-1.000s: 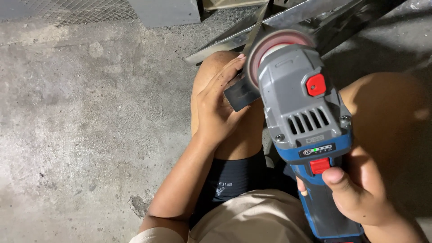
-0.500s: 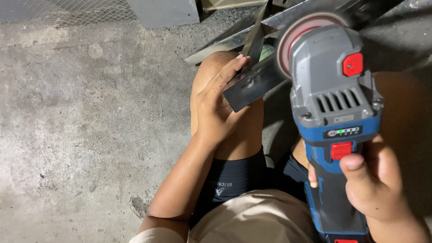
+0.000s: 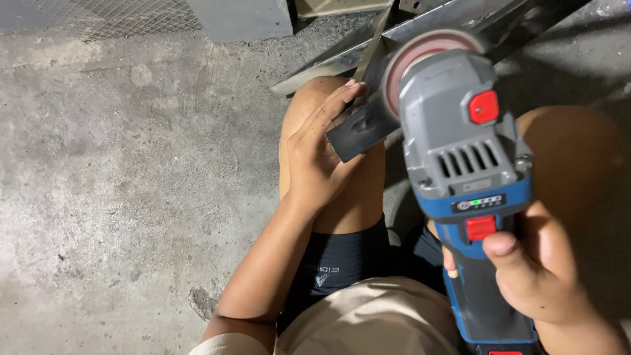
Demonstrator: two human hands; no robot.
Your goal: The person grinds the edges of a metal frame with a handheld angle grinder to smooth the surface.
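My right hand point(image 3: 536, 269) grips the handle of a grey and blue cordless angle grinder point(image 3: 463, 164) with red buttons. Its round reddish disc point(image 3: 420, 56) sits at the far end, against a flat dark metal piece point(image 3: 358, 128). My left hand point(image 3: 319, 154) rests on my left knee and holds that metal piece by its near end, fingers curled along its edge. The disc's contact point with the metal is partly hidden by the grinder body.
I squat on a rough concrete floor point(image 3: 131, 184). Shiny metal angle bars point(image 3: 342, 56) lie on the ground beyond my knees. A wire mesh panel point(image 3: 112, 16) and a grey box point(image 3: 240, 16) stand at the top left.
The grinder swung to the right half a second ago and has now come back left, with its disc at the metal piece. My left hand has stayed on the knee.
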